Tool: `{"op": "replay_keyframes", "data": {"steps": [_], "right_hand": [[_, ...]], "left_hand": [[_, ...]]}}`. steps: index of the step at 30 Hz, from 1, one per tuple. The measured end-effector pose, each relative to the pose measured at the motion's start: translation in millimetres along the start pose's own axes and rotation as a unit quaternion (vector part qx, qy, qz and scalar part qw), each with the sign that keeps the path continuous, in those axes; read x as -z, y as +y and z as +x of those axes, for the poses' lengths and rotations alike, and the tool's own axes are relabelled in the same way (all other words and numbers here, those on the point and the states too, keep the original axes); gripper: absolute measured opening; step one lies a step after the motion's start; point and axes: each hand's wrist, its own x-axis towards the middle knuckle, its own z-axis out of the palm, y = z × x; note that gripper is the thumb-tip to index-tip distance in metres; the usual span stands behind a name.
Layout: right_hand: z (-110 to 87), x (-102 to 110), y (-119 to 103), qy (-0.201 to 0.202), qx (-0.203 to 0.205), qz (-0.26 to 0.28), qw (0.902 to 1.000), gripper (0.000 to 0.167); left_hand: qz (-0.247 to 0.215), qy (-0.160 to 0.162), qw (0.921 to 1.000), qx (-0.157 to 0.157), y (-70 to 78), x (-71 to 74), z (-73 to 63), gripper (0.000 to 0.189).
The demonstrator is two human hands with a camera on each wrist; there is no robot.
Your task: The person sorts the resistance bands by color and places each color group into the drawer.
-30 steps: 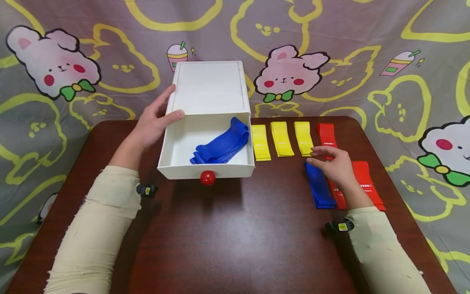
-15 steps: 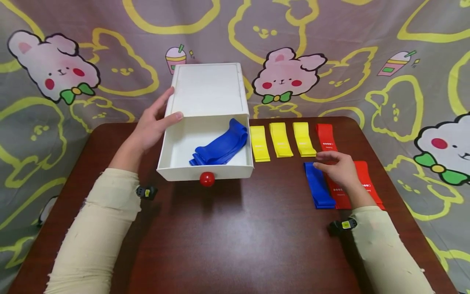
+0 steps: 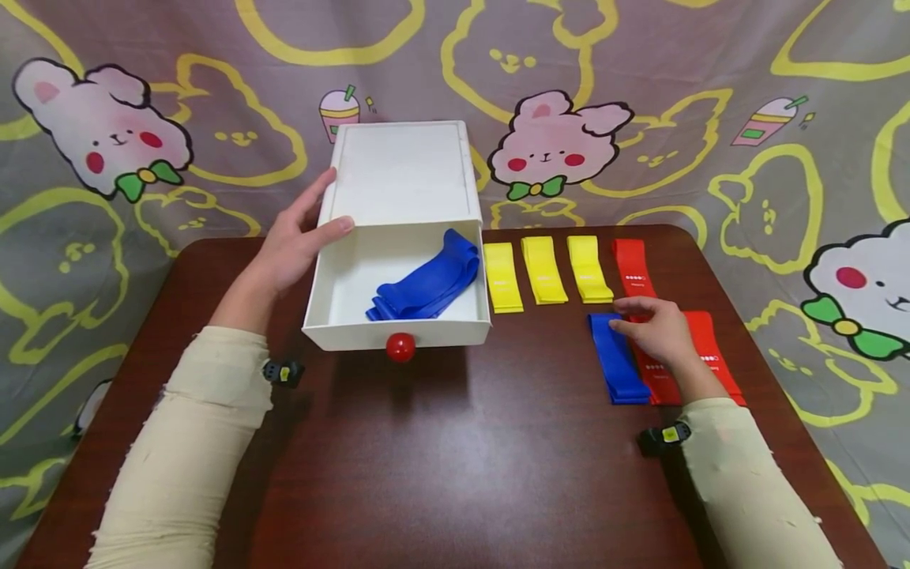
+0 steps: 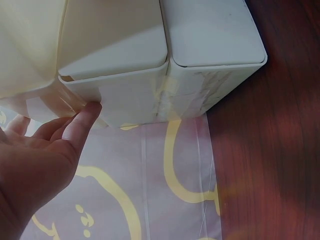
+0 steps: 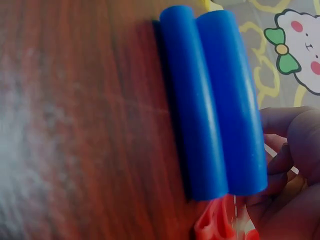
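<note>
On the left, my left hand (image 3: 287,241) rests on a white drawer unit (image 3: 405,174), thumb over the top's front edge and fingers along the side. The left wrist view shows its fingers against the unit's stacked sections (image 4: 120,100). The pulled-out drawer (image 3: 341,284), with a red knob (image 3: 401,347), holds several folded blue resistance bands (image 3: 426,280). My right hand (image 3: 661,336) hovers over red bands, thumb and index finger apart at the top corner of a folded blue resistance band (image 3: 617,363) on the table. In the right wrist view its fingers lie beside that band's rounded folds (image 5: 215,105).
Three yellow bands (image 3: 543,270) lie in a row right of the drawer unit. A red band (image 3: 630,265) lies beyond my right hand; another red band (image 3: 711,356) is to its right. Behind the brown table (image 3: 462,474) hangs a patterned cloth (image 3: 675,63).
My right hand has shifted slightly right and toward me along the blue band's top end, and has stayed nearly still in the last half second. My left hand holds its place.
</note>
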Motion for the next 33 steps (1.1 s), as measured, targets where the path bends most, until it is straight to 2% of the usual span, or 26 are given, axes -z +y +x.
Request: {"op": "replay_keyframes", "data": {"steps": [11,21,25,33], "right_hand": [[0.3,-3,-4,0.000,0.052,-0.044,0.9977,0.031],[-3.2,-2,-8,0.005,0.045,-0.059,0.9972,0.020],[-6.6,-2,-9,0.014,0.055,-0.053,0.9970,0.019],[-14.7,1,-14,0.033,0.079,-0.004,0.9963,0.020]], "left_hand": [[0.001,0.005,1.0000,-0.004,-1.1,0.4,-2.2,0.076],[0.001,0.003,0.9999,-0.012,-1.5,0.0,-2.1,0.076],[0.000,0.001,0.9999,-0.013,-2.2,-0.6,-1.2,0.076],[-0.006,0.000,0.9998,-0.016,-2.5,-1.4,0.0,0.076]]}}
